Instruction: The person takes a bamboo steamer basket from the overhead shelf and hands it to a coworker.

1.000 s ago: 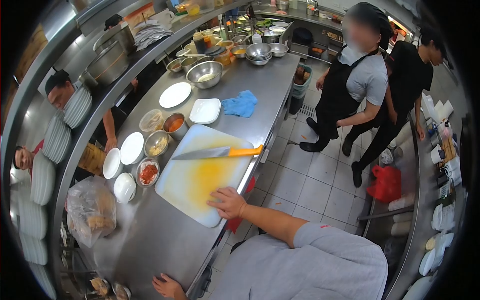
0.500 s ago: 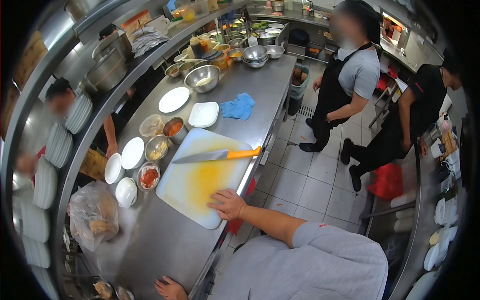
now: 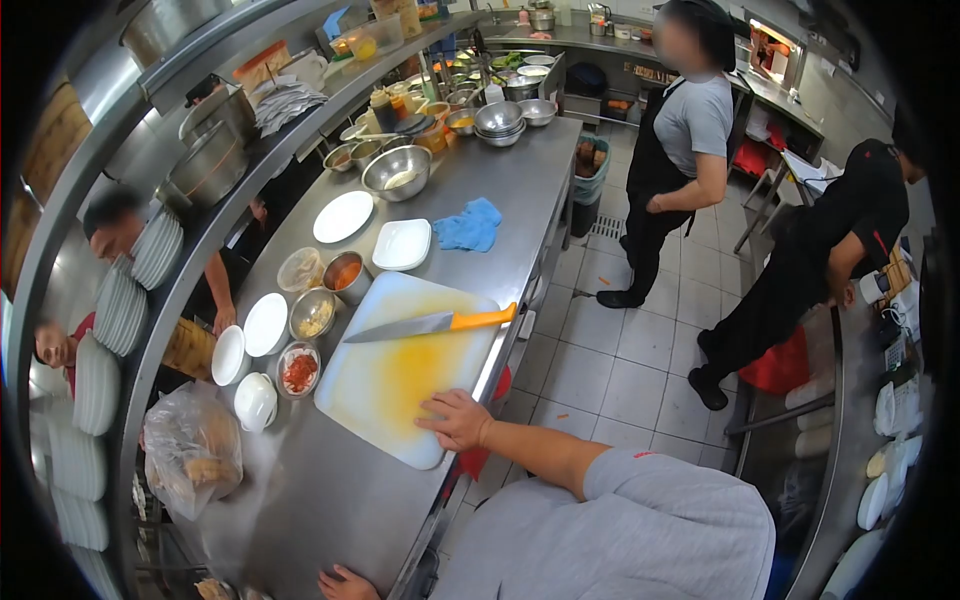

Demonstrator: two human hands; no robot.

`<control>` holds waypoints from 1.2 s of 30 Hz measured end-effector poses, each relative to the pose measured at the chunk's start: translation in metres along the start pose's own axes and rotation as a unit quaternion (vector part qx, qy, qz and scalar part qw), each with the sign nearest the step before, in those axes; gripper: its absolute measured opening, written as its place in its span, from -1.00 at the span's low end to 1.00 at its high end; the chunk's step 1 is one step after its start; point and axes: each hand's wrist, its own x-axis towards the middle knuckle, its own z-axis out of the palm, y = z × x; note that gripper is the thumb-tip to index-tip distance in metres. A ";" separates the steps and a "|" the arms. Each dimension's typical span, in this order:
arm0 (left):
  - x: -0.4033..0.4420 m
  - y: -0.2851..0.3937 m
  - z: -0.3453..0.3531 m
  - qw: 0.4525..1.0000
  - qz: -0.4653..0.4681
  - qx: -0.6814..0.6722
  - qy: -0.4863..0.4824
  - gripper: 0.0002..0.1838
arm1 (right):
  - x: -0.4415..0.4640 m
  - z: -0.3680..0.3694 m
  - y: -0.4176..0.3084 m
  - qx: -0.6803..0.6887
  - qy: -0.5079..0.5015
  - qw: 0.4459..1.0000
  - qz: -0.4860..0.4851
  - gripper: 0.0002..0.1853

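First, the left hand (image 3: 348,585) lies on the steel counter (image 3: 300,490), fingers apart, holding nothing. The right hand (image 3: 458,420) rests open on the near edge of the cutting board (image 3: 372,385). An orange-handled knife (image 3: 432,323) lies across it; beyond stand small bowls (image 3: 299,371).

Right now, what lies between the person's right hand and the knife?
In the head view, nothing stands between the right hand and the knife: just a bare, yellow-stained stretch of the cutting board.
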 end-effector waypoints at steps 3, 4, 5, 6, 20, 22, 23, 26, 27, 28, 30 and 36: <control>-0.006 0.004 -0.010 1.000 -0.006 0.002 -0.012 -0.21 | -0.001 0.000 0.000 -0.005 -0.005 1.000 -0.004 -0.43; -0.007 0.005 -0.012 1.000 -0.007 0.005 -0.013 -0.20 | -0.001 0.000 0.000 -0.009 -0.011 1.000 -0.004 -0.43; -0.008 0.006 -0.015 1.000 -0.009 0.009 -0.013 -0.20 | -0.001 0.001 0.000 -0.007 -0.012 1.000 -0.006 -0.43; -0.009 0.008 -0.018 1.000 -0.011 0.010 -0.014 -0.20 | -0.001 0.001 0.001 -0.010 -0.015 1.000 -0.004 -0.43; -0.006 0.007 -0.026 0.996 0.005 -0.091 0.014 -0.30 | 0.006 0.022 -0.001 -0.040 -0.009 0.999 -0.033 -0.44; -0.009 0.005 -0.035 0.994 -0.014 -0.104 0.011 -0.30 | 0.010 0.020 -0.005 -0.021 -0.012 0.999 -0.047 -0.44; -0.009 0.005 -0.032 0.994 -0.001 -0.109 0.023 -0.30 | 0.009 0.019 -0.005 -0.041 -0.019 0.998 -0.043 -0.45; -0.008 0.002 -0.027 0.992 0.010 -0.122 0.036 -0.30 | 0.007 0.021 -0.004 -0.067 -0.033 0.996 -0.042 -0.47; -0.008 0.002 -0.025 0.991 0.016 -0.129 0.039 -0.30 | 0.006 0.022 -0.003 -0.069 -0.031 0.996 -0.042 -0.46; -0.007 0.001 -0.022 0.991 0.011 -0.130 0.037 -0.30 | 0.006 0.021 -0.004 -0.072 -0.030 0.996 -0.042 -0.46; -0.006 -0.001 -0.017 0.991 0.015 -0.123 0.057 -0.31 | 0.006 0.021 -0.004 -0.069 -0.032 0.996 -0.044 -0.46; -0.008 0.004 -0.030 0.991 0.010 -0.126 0.041 -0.31 | 0.006 0.021 -0.005 -0.055 -0.028 0.997 -0.038 -0.45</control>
